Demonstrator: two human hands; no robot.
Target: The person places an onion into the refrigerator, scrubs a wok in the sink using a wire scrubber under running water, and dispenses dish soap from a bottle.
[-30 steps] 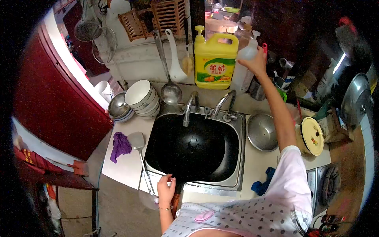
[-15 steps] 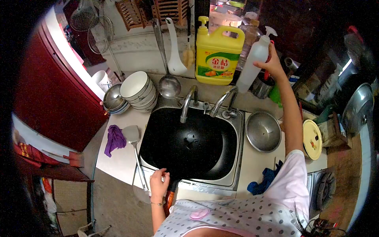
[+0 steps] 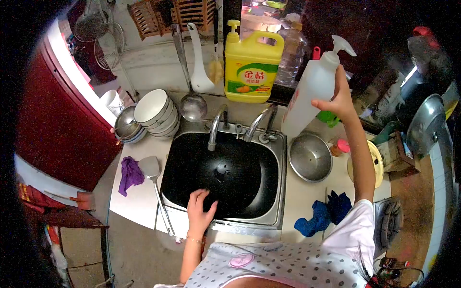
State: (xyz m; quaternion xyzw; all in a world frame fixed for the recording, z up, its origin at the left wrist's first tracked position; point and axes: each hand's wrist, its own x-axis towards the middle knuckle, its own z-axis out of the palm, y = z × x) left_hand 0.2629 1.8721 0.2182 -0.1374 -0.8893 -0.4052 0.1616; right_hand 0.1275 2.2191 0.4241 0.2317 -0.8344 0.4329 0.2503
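A translucent white pump bottle [image 3: 309, 89] hangs tilted above the counter, right of the taps, with my right hand [image 3: 337, 98] wrapped round its upper part. My left hand [image 3: 199, 211] is held with fingers apart over the near left edge of the sink, holding nothing. A large black wok [image 3: 225, 173] fills the steel sink [image 3: 282, 192]; a little liquid shows at its middle. Behind the taps [image 3: 218, 127] stands a yellow detergent jug [image 3: 253, 69] with a pump top.
Stacked bowls [image 3: 156, 113], a purple cloth [image 3: 130, 175] and a metal spatula [image 3: 152, 173] lie left of the sink. On the right are a steel bowl [image 3: 310, 158], blue cloths [image 3: 314, 219], a jar with a pink lid [image 3: 342, 146] and a stove burner [image 3: 388, 223].
The pump bottle has been lifted from behind the counter toward me in my right hand. My left hand has moved up to the wok's near edge, its fingers spreading.
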